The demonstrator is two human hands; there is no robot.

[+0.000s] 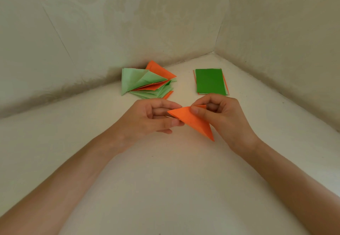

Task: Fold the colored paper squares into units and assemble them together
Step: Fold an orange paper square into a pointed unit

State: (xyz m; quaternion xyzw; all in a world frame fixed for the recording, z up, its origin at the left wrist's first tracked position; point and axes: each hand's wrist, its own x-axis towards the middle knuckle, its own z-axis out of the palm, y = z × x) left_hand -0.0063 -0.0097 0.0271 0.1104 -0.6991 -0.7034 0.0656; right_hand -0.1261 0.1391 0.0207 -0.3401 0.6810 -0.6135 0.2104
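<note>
Both hands are on the orange unit [193, 122], out in the middle of the pale surface [165, 188]. The left hand [152, 118] pinches its left corner, fingers [165, 104] curled in narrow over the paper's edge and thumb underneath. The right hand [222, 118] grips the top edge, thumb pressed flat on the near face and the other fingers curled behind. The unit's long point angles down toward the right wrist. It looks lifted just off the surface, though that is hard to tell from this angle. Back left, against the wall [73, 41], sits a fanned pile of folded units [145, 85], light green and orange. To its right, set apart, lies a flat stack of paper [209, 81], dark green on top.
</note>
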